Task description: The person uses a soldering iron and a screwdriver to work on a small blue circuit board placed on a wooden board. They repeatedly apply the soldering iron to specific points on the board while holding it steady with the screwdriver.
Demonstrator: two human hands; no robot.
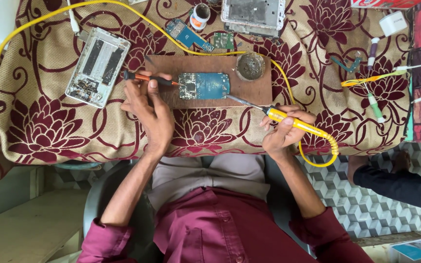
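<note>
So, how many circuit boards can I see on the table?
3. A large blue board lies on the wooden block, a narrow blue board lies above the block, and a small green board is beside that one. Others may be hidden inside the opened phones.

1. Both forearms reach forward from rolled maroon sleeves, elbows bent and spread apart.
2. The left hand (148, 113) is curled, its back turned up, fingers pinched together at the tips.
3. The right hand (282, 130) is closed in a pen-like grip, thumb on top.
4. The hands are well apart, wrists nearly level.
</note>
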